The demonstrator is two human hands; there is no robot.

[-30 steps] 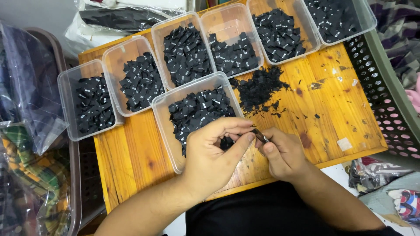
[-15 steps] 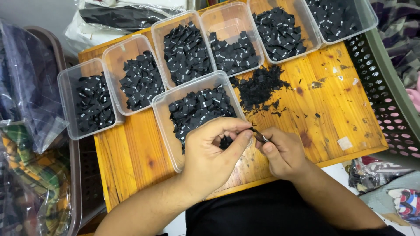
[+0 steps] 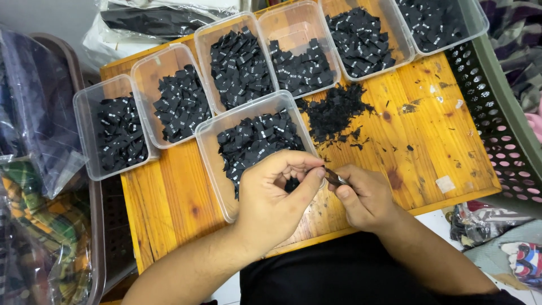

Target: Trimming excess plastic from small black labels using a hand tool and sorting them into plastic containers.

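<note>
No real change: left hand [image 3: 276, 195] still pinches a black label [image 3: 292, 184], right hand [image 3: 364, 197] still grips small tool [image 3: 335, 178] at 6 o'clock on table [image 3: 440, 135].

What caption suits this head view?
Two hands, left and right, work a small tool over a tub of black labels.

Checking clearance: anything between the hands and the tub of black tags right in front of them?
Nothing visible. The left hand hovers over the near clear tub of black tags, its top open. The right hand, beside it, pinches a small dark tool.
</note>
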